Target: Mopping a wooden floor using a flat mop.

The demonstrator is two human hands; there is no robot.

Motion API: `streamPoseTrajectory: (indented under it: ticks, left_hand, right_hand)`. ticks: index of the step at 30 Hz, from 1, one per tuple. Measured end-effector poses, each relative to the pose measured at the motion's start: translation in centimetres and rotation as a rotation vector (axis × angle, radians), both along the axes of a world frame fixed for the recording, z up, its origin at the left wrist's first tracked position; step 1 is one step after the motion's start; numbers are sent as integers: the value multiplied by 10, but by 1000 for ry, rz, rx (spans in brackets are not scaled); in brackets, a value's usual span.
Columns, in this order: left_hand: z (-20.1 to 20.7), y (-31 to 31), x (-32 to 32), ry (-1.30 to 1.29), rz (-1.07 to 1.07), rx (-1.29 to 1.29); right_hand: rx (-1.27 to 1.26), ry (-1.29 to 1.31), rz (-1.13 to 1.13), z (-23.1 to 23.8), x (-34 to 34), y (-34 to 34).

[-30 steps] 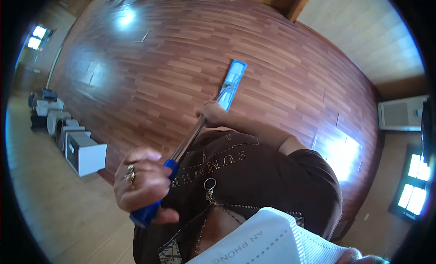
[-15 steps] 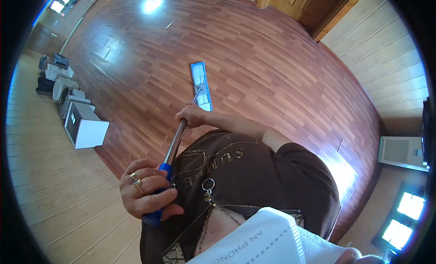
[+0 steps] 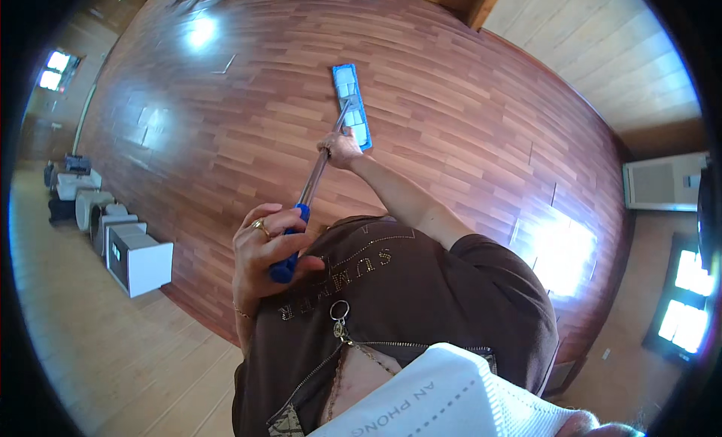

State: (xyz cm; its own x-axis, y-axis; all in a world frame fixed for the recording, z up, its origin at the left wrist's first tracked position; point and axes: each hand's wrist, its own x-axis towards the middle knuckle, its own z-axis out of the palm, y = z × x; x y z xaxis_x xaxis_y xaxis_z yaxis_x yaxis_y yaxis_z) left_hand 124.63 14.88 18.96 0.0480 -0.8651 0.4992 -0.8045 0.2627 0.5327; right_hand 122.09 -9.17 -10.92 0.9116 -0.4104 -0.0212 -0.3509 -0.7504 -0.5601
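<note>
My left hand [image 3: 265,245], with a ring on it, is wrapped round the blue grip [image 3: 284,271] at the upper end of a flat mop's pole. Farther down the metal pole [image 3: 311,183], my right hand [image 3: 342,147] closes round it, its arm stretched forward. The pole slants away from me to the mop head [image 3: 346,77], a long flat plate with a bright blue edge and pale top. That head lies flat on the wood-plank floor [image 3: 444,113], just beyond my right hand.
Several white and grey box-shaped appliances [image 3: 150,268] stand along the left wall. A pale upright unit [image 3: 656,183] is at the right wall. Beyond the mop, a thin bent strip [image 3: 226,65] lies on the floor. A wooden door frame [image 3: 486,6] stands at the far right.
Both hands have moved forward and to the right with the mop, my right arm stretching farther out. The mop head has slid farther away. My view has also turned somewhat.
</note>
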Motion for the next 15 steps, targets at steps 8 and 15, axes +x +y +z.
streamPoseTrajectory:
  ticks: [8,15]
  left_hand:
    - [-35,-94,-42,103,-186,32]
    - [-69,-168,-94,220,-447,160]
  right_hand:
    - [-129,59,-289,-6,-113,-103]
    - [-165,18,-617,-33,-245,-165]
